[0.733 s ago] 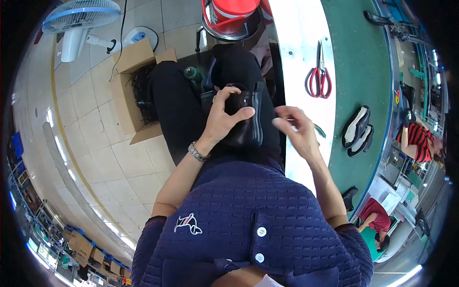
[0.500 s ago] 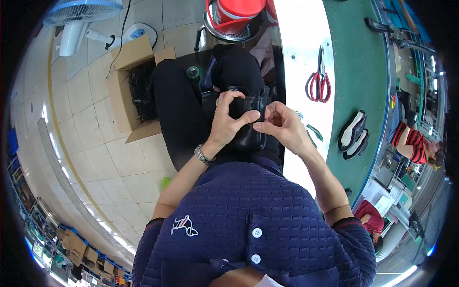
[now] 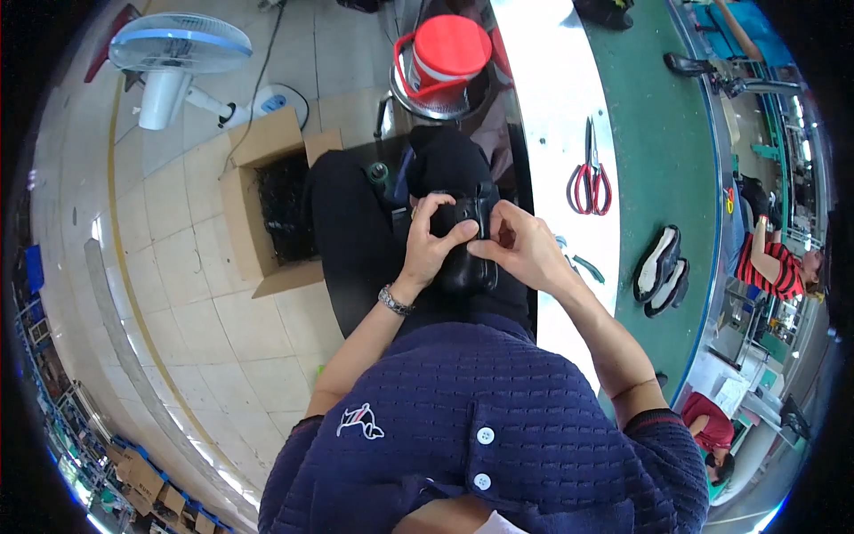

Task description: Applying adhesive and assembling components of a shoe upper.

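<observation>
A black shoe [image 3: 470, 274] with a glossy rounded end rests on my lap, against my dark trousers. My left hand [image 3: 431, 247] is closed on its left side, the thumb across the upper and the index finger bent over the opening. At the right edge of the shoe, my right hand [image 3: 528, 246] has thumb and forefinger pinched together. Whatever small part lies between those fingertips is too small to make out. To the right, on the white bench [image 3: 567, 325], lie red-handled scissors [image 3: 590, 182] and a small green-handled tool [image 3: 584, 267].
Beyond the bench a green belt [image 3: 636, 169] carries a pair of black-and-white shoes [image 3: 660, 271]. Ahead, a red bucket [image 3: 449, 49] stands on a stool. An open cardboard box [image 3: 245, 214] with black contents and a fan [image 3: 178, 53] are at left. Co-workers sit at far right.
The whole scene sits lower in the picture, as my head view has tilted. Both hands remain at the shoe, with only slight finger movement at its right edge.
</observation>
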Motion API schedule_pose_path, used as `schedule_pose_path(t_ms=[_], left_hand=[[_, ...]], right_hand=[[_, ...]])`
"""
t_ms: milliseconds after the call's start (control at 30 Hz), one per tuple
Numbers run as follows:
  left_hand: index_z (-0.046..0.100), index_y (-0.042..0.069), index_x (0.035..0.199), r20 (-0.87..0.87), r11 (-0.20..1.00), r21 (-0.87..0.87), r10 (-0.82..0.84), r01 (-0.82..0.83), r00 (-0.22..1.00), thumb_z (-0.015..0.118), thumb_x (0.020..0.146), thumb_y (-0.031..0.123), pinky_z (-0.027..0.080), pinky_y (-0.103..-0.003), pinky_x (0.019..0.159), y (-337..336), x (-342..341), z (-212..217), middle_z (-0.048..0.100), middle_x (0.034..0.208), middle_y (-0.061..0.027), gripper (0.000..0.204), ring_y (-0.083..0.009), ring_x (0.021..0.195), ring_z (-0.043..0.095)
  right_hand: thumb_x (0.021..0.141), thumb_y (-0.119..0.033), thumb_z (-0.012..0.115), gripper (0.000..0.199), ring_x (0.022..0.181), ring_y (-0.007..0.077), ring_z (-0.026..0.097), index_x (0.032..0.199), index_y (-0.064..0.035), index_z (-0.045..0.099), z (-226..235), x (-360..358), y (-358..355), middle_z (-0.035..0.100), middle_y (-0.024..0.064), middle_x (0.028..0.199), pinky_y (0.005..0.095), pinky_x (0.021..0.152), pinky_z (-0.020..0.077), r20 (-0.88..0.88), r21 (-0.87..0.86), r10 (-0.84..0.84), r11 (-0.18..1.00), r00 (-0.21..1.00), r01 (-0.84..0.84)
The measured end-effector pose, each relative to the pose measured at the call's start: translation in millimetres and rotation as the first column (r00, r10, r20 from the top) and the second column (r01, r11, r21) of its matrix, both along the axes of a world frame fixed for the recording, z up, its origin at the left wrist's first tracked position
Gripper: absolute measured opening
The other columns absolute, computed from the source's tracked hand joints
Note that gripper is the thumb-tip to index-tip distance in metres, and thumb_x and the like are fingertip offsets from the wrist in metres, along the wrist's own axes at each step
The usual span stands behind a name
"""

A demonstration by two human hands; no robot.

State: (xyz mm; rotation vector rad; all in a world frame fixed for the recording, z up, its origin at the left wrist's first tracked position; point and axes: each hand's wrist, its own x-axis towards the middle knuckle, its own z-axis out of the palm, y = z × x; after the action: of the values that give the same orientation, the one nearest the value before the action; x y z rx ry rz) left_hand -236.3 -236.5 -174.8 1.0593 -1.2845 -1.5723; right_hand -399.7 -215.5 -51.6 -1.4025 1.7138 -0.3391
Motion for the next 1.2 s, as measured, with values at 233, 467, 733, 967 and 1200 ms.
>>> schedule_pose_path(t_ms=[233, 467, 733, 967, 1200], left_hand=[[0.053, 0.006, 0.1, -0.037, 0.995, 0.003, -0.095, 0.095, 0.995, 0.077, 0.075, 0.033, 0.036, -0.03, 0.091, 0, 6, 0, 0.052, 0.098, -0.0037, 0.044, -0.019, 0.098, 0.047], [0.053, 0.006, 0.111, -0.217, 0.95, 0.176, -0.217, 0.257, 0.952, 0.071, 0.084, 0.03, 0.035, -0.029, 0.093, -4, 9, 20, 0.05, 0.107, -0.0028, 0.04, -0.0162, 0.105, 0.045], [-0.002, 0.01, 0.153, -0.403, 0.779, -0.247, -0.623, 0.576, 0.67, 0.078, 0.072, 0.052, 0.01, -0.035, 0.116, -54, 0, 171, 0.005, 0.159, -0.01, 0.121, -0.0208, 0.146, 0.009], [-0.001, 0.007, 0.153, 0.106, 0.647, -0.617, -0.497, 0.449, 0.861, 0.09, 0.063, 0.014, 0.027, -0.035, 0.112, -66, -33, 185, 0.018, 0.156, -0.0127, 0.128, -0.0206, 0.14, 0.027], [-0.001, 0.012, 0.153, -0.036, 0.713, -0.507, -0.579, 0.485, 0.814, 0.085, 0.068, 0.005, 0.028, -0.032, 0.11, -70, -40, 157, 0.023, 0.154, -0.009, 0.121, -0.0162, 0.137, 0.03]], right_hand=[[0.084, -0.018, 0.073, 0.024, 0.089, 0.0119, 0.057, 0.1, -0.0015, 0.066, -48, -25, -18, 0.057, 0.0066, 0.109, 0.0266, 0.075, 0.046, 0.235, -0.482, 0.215, 0.872, 0.948, -0.078], [0.083, -0.019, 0.071, 0.027, 0.05, 0.0077, 0.034, 0.071, -0.0019, 0.053, -10, -1, -25, 0.039, 0.0016, 0.053, 0.0302, 0.046, 0.0285, 0.288, -0.315, 0.064, 0.949, 0.956, 0.031], [0.083, -0.017, 0.072, 0.019, 0.058, 0.0011, 0.038, 0.077, -0.0022, 0.063, 144, -20, -49, 0.048, -0.0058, 0.062, 0.023, 0.052, 0.029, 0.359, -0.658, -0.003, 0.709, 0.933, 0.255], [0.082, -0.017, 0.074, 0.024, 0.06, 0.0011, 0.035, 0.07, -0.0044, 0.058, 166, -50, -78, 0.04, -0.0085, 0.062, 0.0232, 0.052, 0.0265, 0.305, -0.711, -0.028, 0.658, 0.952, 0.247], [0.08, -0.026, 0.074, 0.042, 0.052, 0.0054, 0.029, 0.06, -0.0022, 0.046, 159, -64, -88, 0.031, -0.0045, 0.053, 0.0271, 0.048, 0.0232, 0.188, -0.596, -0.003, 0.794, 0.982, 0.116]])
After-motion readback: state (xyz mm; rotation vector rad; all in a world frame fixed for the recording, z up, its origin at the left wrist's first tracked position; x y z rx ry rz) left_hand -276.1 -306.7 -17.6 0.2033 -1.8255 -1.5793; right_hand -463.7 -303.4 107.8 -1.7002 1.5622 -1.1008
